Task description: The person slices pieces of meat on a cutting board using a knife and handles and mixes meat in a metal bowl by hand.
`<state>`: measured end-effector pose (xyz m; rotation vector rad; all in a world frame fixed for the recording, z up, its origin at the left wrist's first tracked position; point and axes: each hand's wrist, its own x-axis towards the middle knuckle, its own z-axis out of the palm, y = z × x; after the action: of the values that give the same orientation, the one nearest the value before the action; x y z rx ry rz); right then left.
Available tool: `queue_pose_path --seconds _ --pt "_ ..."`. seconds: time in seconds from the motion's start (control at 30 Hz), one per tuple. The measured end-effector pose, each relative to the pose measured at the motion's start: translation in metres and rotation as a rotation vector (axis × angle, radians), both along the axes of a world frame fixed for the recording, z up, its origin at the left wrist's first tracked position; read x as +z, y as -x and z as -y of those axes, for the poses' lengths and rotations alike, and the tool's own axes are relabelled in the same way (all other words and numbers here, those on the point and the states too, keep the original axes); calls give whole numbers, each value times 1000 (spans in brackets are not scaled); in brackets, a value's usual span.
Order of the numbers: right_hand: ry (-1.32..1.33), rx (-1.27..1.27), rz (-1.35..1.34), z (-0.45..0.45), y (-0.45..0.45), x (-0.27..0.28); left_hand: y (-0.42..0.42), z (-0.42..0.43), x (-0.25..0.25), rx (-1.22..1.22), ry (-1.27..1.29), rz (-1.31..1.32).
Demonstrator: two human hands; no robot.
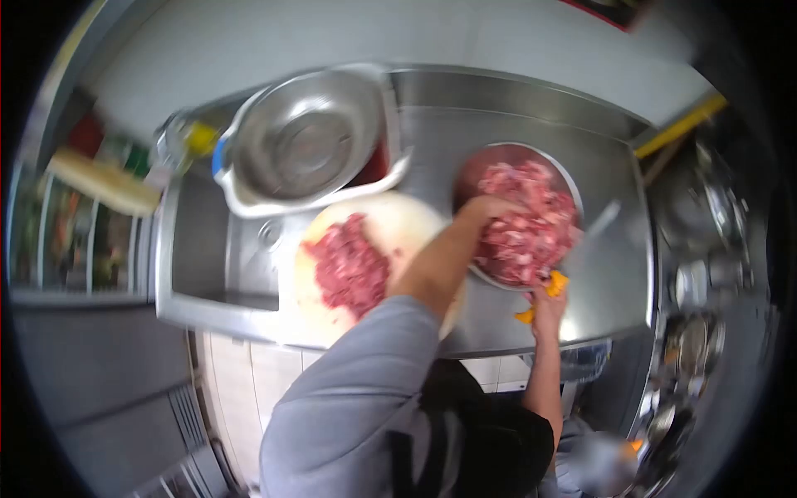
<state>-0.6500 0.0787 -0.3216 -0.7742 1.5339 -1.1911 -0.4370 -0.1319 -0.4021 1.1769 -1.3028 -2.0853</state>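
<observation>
My left hand [496,207] reaches into a round metal bowl [567,172] heaped with cut raw meat [531,228]. It touches the meat at the bowl's left side, and its fingers are mostly hidden there. Just outside the bowl's near rim, my right hand [548,309] is closed around the orange handle of a knife [557,284]. The blurred, pale blade points away to the right, beside the bowl. On a round, pale cutting board [415,220] to the left lies a pile of smaller red meat pieces [349,266], partly behind my left arm.
An empty metal basin [311,145] rests in a white tub [249,203] behind the board. The sink [249,257] is at the left of the steel counter [610,286]. Shelving [75,232] stands far left; pots and pans [693,349] are at the right.
</observation>
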Motion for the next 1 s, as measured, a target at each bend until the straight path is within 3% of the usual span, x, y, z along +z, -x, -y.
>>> queue_pose_path --seconds 0.07,0.17,0.23,0.3,0.37,0.5,0.57,0.67,0.77,0.87,1.0 --pt "22 21 10 1 2 -7 6 -7 11 127 15 7" --pt "17 38 6 2 6 -9 30 -14 16 332 -178 -19" --pt "27 40 -19 3 9 -7 45 -17 -6 749 -341 -594" --pt "33 0 -2 4 7 -2 37 -28 17 802 -381 -705" --pt "22 11 -16 5 9 1 48 -22 0 940 -453 -730" --pt "-3 64 -73 9 22 -5 45 -8 -8 789 -443 -859" --pt "-7 45 -64 10 23 -10 46 4 -21 577 -393 -741" --pt "-22 42 -89 10 24 -12 28 -12 24 582 -352 -500" --pt "-38 48 -132 6 11 2 30 -6 20 548 -337 -317" --pt "-36 51 -126 5 6 8 33 -5 14 512 -136 -472" --pt "-30 14 -71 3 9 -7 27 1 8 405 -58 -249"
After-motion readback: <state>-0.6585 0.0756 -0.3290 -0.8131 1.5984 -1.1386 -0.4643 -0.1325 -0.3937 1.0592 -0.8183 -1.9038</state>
